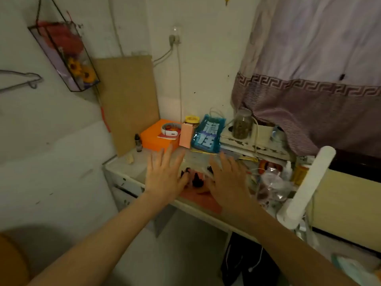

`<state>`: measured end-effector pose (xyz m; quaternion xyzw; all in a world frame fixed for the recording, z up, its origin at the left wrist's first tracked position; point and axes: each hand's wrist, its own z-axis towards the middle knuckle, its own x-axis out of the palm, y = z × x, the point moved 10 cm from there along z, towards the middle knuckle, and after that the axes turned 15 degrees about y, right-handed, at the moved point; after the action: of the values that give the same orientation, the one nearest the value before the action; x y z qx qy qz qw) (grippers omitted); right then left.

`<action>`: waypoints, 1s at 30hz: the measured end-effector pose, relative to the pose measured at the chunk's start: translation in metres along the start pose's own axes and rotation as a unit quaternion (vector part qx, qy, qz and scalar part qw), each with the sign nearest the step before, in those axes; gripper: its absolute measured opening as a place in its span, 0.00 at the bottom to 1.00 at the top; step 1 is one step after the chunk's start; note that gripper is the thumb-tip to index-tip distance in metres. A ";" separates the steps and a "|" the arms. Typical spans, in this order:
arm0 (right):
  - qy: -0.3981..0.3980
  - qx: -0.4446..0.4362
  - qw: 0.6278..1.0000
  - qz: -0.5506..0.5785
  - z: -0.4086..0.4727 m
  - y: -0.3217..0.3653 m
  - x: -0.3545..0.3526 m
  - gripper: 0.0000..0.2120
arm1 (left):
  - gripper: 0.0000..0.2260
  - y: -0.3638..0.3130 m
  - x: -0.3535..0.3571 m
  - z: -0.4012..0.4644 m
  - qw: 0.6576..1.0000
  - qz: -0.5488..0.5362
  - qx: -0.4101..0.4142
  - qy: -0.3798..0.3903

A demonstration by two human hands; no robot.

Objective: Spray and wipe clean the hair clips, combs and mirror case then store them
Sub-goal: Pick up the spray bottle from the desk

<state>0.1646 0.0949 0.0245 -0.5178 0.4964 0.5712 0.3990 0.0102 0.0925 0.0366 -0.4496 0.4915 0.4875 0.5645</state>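
Note:
Several dark hair clips (196, 179) lie in a small heap on a reddish mat (203, 198) at the front of a white desk (127, 181). My left hand (164, 175) hovers flat just left of the clips, fingers straight and spread. On the other side of the heap, my right hand (227, 182) is held flat too, fingers straight and pointing away from me. Neither hand holds anything. The clips show in the gap between both hands; part of the heap is hidden under them. A small spray bottle (287, 170) stands among clutter to the right.
At the desk's back stand an orange box (156, 139), a pink carton (185, 136), a blue bag (207, 134) and a glass jar (242, 124). A small dark bottle (138, 143) stands left of the box. Clear plastic bags (272, 186) and a white lamp (305, 186) crowd the right side.

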 end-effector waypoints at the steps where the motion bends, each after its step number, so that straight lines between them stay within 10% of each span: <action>1: 0.012 -0.004 1.000 -0.007 0.010 0.000 0.006 0.29 | 0.30 0.007 0.008 0.006 1.000 0.008 -0.018 0.016; 30: 0.144 0.008 0.989 0.046 0.322 0.165 0.145 0.29 | 0.30 0.286 0.137 0.231 0.989 0.040 -0.053 0.136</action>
<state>-0.0798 0.3712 -0.1029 -0.5676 0.5768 0.5045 0.3011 -0.2409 0.3695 -0.0814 -0.5207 0.5548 0.4692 0.4482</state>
